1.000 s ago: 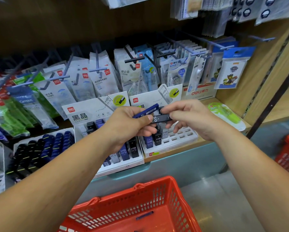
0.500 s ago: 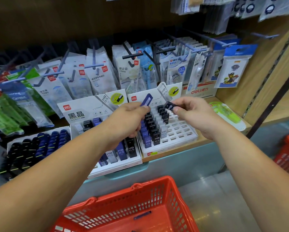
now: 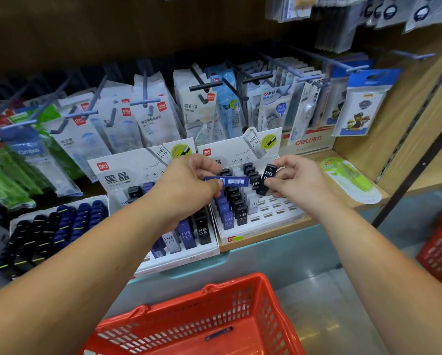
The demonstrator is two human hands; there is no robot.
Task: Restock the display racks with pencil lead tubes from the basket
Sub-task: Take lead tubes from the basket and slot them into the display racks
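The left display rack [image 3: 163, 254] sits at 8 o'clock of the hands, partly filled. The left grip [image 3: 186, 185] is curled round a blue lead tube [image 3: 230, 181], which lies level and points to 3 o'clock. It hangs above the right display rack [image 3: 273, 219]. The right grip [image 3: 296, 183] pinches a black HB tube [image 3: 266, 179], nearly upright. This looks like the slotting step: next, the black tube wants lowering end-first into a free slot. The red basket [image 3: 230, 283] is at 6 o'clock.
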